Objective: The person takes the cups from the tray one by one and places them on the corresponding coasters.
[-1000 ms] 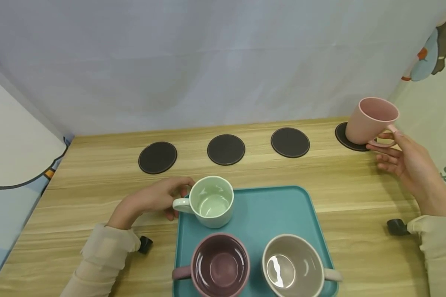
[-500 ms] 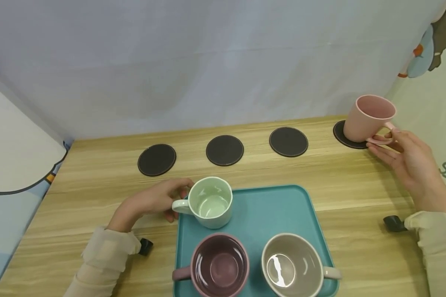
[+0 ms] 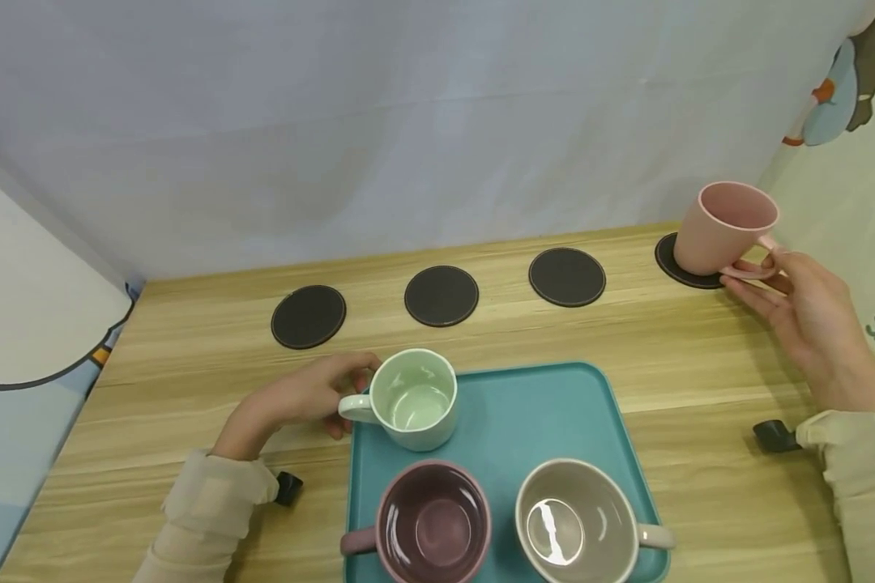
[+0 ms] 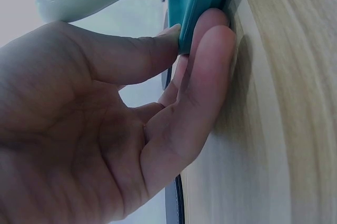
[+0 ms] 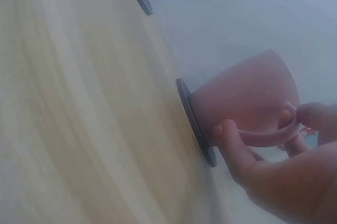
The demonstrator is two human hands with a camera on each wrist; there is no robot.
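Right hand (image 3: 820,324) has gathered its fingers — gripping pink mug (image 3: 718,235).

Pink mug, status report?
Right hand grips pink mug by its handle; mug's base on rightmost coaster. Left hand pinches tray edge. No obstruction visible.

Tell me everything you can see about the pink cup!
The pink cup is pink inside and out, smooth, and looks ceramic. It has a round rim, gets wider from base to top, and has one loop handle. It stands upright on the rightmost black coaster, near the table's back edge. The right hand holds its handle. Its inside bottom is hidden.
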